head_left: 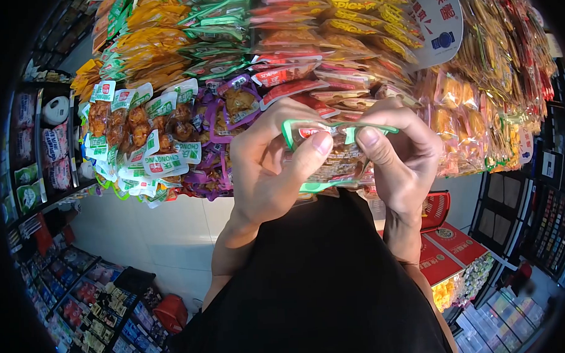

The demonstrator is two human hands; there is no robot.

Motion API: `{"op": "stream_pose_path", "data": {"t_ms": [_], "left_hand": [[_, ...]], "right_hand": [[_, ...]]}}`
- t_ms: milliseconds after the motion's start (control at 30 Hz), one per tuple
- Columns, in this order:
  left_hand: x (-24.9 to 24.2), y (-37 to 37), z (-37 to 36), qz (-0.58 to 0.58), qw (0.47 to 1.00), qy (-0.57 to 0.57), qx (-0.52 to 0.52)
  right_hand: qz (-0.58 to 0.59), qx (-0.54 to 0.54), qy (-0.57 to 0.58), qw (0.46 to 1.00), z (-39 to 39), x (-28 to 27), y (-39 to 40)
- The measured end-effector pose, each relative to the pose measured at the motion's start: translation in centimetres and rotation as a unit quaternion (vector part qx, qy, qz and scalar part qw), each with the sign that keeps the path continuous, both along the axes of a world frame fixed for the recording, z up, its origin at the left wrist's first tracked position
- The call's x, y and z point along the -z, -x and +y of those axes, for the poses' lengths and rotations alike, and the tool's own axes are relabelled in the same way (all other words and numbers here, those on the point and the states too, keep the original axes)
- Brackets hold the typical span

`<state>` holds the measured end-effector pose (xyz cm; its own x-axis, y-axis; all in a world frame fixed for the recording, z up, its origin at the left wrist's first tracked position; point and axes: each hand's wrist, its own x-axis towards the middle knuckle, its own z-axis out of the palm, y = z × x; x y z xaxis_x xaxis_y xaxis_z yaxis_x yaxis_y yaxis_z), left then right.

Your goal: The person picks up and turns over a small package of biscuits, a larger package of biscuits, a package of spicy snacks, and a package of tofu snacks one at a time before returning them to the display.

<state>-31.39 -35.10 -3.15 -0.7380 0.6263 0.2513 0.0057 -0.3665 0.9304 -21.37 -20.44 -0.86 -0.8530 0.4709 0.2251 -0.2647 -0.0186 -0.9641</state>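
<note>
Both my hands hold one small clear snack packet (335,161) with green edges and brown food inside, in front of my chest. My left hand (272,161) pinches its upper left part, thumb laid over a red label. At the upper right edge, my right hand (403,150) grips it between thumb and bent forefinger. The other fingers curl behind the packet and are partly hidden. Just beyond my hands lie red-topped packets (288,77) on the display. Purple packets (238,106) are close by on the left.
White-and-green packets of brown food (159,128) are heaped at left. Orange packets (156,25) and yellow packets (367,12) stand in rows behind. A round-edged sign (439,21) rises at back right. Red boxes (447,251) stand low right; shelves (100,307) line the lower left.
</note>
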Motion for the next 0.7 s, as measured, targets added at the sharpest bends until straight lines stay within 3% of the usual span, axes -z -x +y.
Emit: {"op": "stream_pose_path", "data": {"t_ms": [133, 167, 233, 400, 700], "left_hand": [[-0.5, -0.1, -0.3, -0.064, 0.997, 0.040, -0.027], [-0.4, -0.1, -0.1, -0.085, 0.995, 0.026, -0.038], [-0.2, 0.0, -0.2, -0.106, 0.993, 0.011, -0.049], [-0.4, 0.4, -0.8, -0.184, 0.981, 0.042, 0.034], [0.4, 0.9, -1.8, -0.139, 0.987, 0.062, 0.058]], "right_hand": [[-0.074, -0.006, 0.074, 0.995, -0.6, -0.8, 0.2], [-0.029, -0.003, 0.093, 0.995, -1.3, -0.7, 1.0], [-0.050, -0.025, 0.072, 0.996, -0.8, 0.0, 0.8], [-0.093, -0.016, 0.111, 0.989, -0.3, 0.2, 0.2], [-0.063, -0.016, 0.174, 0.983, -0.2, 0.5, 0.5]]}}
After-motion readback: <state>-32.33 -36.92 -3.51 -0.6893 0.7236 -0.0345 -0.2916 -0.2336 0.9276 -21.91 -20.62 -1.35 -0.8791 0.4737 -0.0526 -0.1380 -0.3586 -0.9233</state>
